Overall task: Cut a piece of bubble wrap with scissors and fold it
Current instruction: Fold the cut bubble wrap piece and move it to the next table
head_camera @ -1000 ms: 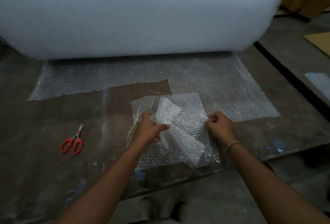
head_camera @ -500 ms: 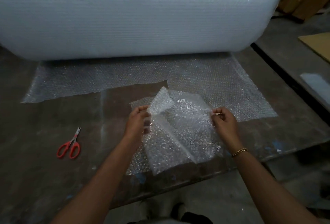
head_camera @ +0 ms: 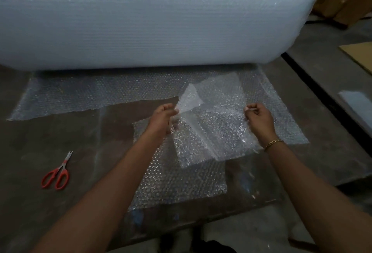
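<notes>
Above the board, left hand (head_camera: 163, 117) and right hand (head_camera: 258, 116) pinch a creased bubble wrap piece (head_camera: 213, 132).

Two forearms in view, bare up to the frame edge: left forearm (head_camera: 112, 182), right forearm (head_camera: 302, 182). Right wrist carries a thin gold chain bracelet (head_camera: 273, 143), small glinting links, sitting just behind the right grip (head_camera: 259, 119)

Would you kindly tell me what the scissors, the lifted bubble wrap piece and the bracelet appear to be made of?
The scissors: glossy red handles, likely plastic; pale grey blades, probably steel. The bubble wrap piece: thin, see-through plastic film, with rows of glinting air bubbles. The bracelet: shiny yellow chain links, so gold-coloured metal; which metal I cannot tell.
</notes>
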Motion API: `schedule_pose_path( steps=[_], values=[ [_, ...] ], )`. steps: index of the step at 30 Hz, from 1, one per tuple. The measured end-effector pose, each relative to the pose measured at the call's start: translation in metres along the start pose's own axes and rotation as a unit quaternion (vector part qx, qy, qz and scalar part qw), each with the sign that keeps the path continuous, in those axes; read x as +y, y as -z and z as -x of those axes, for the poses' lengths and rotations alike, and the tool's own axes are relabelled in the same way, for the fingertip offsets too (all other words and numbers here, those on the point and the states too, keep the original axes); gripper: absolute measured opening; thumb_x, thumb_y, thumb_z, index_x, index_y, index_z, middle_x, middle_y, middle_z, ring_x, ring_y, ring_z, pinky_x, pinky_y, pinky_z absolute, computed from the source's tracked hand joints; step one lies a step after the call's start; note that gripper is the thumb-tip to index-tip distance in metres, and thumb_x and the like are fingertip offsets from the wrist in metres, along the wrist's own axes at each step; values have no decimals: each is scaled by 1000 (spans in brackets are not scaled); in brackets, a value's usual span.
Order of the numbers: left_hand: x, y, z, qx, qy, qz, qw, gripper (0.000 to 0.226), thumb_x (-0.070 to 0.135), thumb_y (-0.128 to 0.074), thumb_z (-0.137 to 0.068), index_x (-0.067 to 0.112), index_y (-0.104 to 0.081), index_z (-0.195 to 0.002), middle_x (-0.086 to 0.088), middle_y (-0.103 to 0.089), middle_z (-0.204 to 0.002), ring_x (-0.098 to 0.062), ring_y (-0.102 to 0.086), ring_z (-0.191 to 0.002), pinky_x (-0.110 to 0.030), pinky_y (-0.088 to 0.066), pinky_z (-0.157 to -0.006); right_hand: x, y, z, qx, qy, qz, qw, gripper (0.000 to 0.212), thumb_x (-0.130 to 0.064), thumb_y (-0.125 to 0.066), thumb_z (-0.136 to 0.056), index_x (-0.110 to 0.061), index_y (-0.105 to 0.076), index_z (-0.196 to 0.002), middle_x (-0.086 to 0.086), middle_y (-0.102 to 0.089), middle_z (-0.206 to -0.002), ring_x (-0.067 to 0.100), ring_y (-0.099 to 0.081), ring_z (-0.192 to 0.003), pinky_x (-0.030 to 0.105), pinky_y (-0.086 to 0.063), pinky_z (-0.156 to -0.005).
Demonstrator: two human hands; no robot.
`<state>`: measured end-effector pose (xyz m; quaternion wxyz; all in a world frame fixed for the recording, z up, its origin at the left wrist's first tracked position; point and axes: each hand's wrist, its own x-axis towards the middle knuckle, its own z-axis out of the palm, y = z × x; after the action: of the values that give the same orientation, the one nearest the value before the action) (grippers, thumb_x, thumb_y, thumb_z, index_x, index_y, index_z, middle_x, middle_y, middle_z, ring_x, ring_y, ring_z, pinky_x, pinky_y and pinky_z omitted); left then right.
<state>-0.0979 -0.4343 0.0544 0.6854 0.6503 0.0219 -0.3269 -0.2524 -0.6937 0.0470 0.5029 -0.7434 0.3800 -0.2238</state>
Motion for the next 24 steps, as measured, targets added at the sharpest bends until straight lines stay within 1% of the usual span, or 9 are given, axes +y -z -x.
schedule_pose_path(
  steps=[3, 5, 7, 11, 14, 16, 18, 22, 24],
  values=[
    [-1, -7, -15, 22, 12, 13, 1000, 46, 18, -79, -84, 21, -57, -124, -10, -68, -122, -25, -65, -105, -45, -53, -92, 12, -2, -33, -6, -18, 26, 999, 13, -21, -62, -96, -25, -61, -84, 1, -66, -82, 20, -60, -73, 31, -48, -66],
    [-1, -11, -17, 48, -1, 27, 998, 38, 13, -73, -90, 15, -56, -125, -7, -70, -108, -15, -68, -88, -32, -56, -76, 21, -5, -51, -9, -27, 43, 999, 8, -24, -63, -94, -23, -64, -86, 3, -69, -86, 24, -64, -78, 34, -52, -69],
    [-5, -6, -15, 113, -43, -73, 990, 30, 15, -70, -93, 12, -61, -121, -1, -68, -99, -13, -67, -84, -24, -50, -69, 27, -9, -63, -11, -25, 63, 998, 5, -23, -63, -94, -20, -67, -93, 6, -70, -91, 27, -66, -83, 32, -53, -71],
    [-33, 34, 1, 226, -61, -438, 868, 41, 39, -59, -86, 15, -68, -117, -14, -64, -119, -36, -57, -115, -40, -45, -96, 40, -13, -70, -26, -26, 119, 992, 13, -30, -61, -91, -20, -67, -97, 6, -71, -92, 29, -67, -86, 40, -57, -79],
    [-50, 58, 24, 275, -26, -484, 830, 44, 43, -66, -90, 19, -62, -126, -16, -51, -133, -38, -44, -128, -47, -39, -105, 43, -13, -60, -27, 5, 217, 976, 32, -44, -60, -87, -23, -61, -111, 8, -67, -108, 33, -63, -100, 45, -53, -89],
    [-58, 68, 35, 282, -13, -491, 824, 50, 43, -68, -89, 18, -58, -131, -16, -46, -136, -37, -40, -131, -48, -37, -108, 41, -15, -50, -15, 58, 317, 947, 46, -43, -62, -89, -18, -56, -127, 15, -55, -131, 39, -51, -119, 49, -43, -99],
    [-62, 75, 42, 259, 5, -501, 826, 57, 44, -69, -88, 16, -54, -136, -17, -42, -139, -37, -37, -133, -48, -37, -109, 36, -17, -35, -2, 99, 349, 932, 51, -42, -64, -89, -18, -53, -133, 17, -50, -136, 42, -45, -126, 53, -37, -103],
    [-64, 85, 52, 221, 10, -520, 825, 65, 47, -68, -86, 14, -48, -138, -16, -37, -141, -37, -35, -135, -48, -39, -110, 21, -23, 11, -47, 95, 277, 955, 24, -45, -61, -89, -32, -57, -109, 1, -68, -103, 30, -64, -95, 44, -54, -80],
    [-65, 94, 58, 210, 8, -531, 821, 65, 46, -67, -87, 12, -46, -138, -16, -37, -142, -38, -37, -134, -47, -40, -109, 14, -25, 43, -65, 80, 287, 952, 17, -48, -59, -89, -31, -58, -92, -4, -70, -85, 27, -66, -79, 38, -53, -70]
  ],
)
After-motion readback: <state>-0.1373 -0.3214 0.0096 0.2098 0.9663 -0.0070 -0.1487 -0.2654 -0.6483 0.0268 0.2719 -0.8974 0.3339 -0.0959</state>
